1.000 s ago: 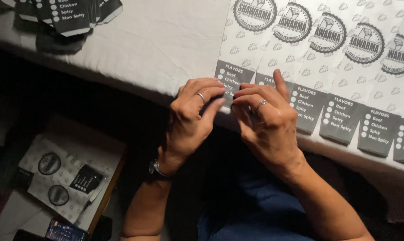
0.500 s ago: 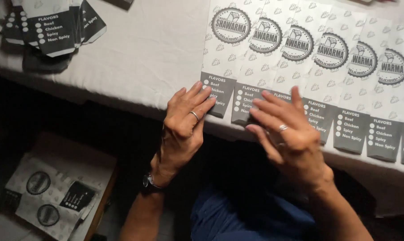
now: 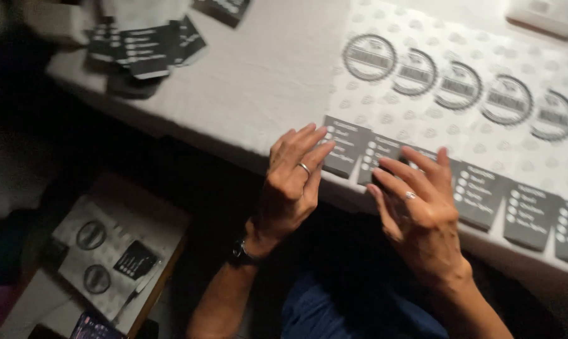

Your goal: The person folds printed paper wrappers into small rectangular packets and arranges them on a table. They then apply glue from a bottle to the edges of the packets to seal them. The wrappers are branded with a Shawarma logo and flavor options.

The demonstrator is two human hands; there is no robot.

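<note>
My head camera looks steeply down, close over my lap and the table (image 3: 246, 81) edge, which runs from upper left to lower right of the frame.

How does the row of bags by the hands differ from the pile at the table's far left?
The row of bags lies flat, overlapped in order; the pile of bags is loose and fanned. The left hand and right hand rest on the row; nothing touches the pile. Both show dark label panels.

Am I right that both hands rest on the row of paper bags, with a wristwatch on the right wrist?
Not quite. The head view shows the wristwatch on the left wrist. Both the left hand and right hand do rest on the row of paper bags.
</note>
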